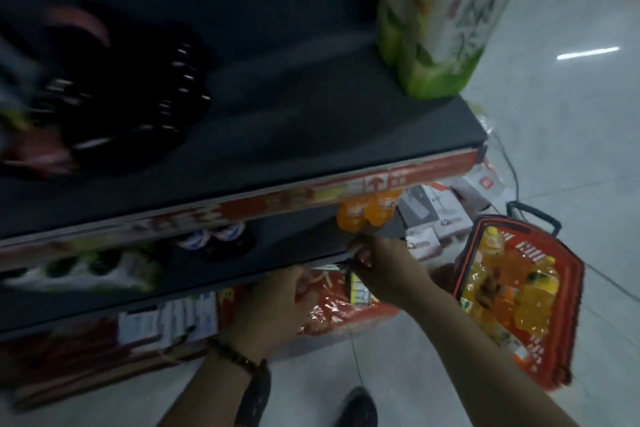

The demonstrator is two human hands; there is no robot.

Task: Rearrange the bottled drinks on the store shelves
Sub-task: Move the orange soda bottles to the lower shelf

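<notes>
Two orange drink bottles (363, 215) stand at the right end of the lower shelf (294, 253). Dark cola bottles (214, 236) and a green-labelled pack (90, 270) sit further left on it. A green tea bottle pack (440, 21) stands at the right end of the upper shelf (311, 121), with blurred dark bottles (131, 97) at its left. My right hand (377, 263) pinches a small yellow-white tag (358, 291) at the lower shelf's front edge, just below the orange bottles. My left hand (273, 308) is curled beside it under the edge; its grip is hidden.
A red shopping basket (575, 291) on the floor at the right holds several orange and yellow drink bottles (512, 291). White boxes (436, 222) lie on the floor behind it. Red packages (332, 308) fill the bottom level. My shoe (356, 406) is on the tiled floor.
</notes>
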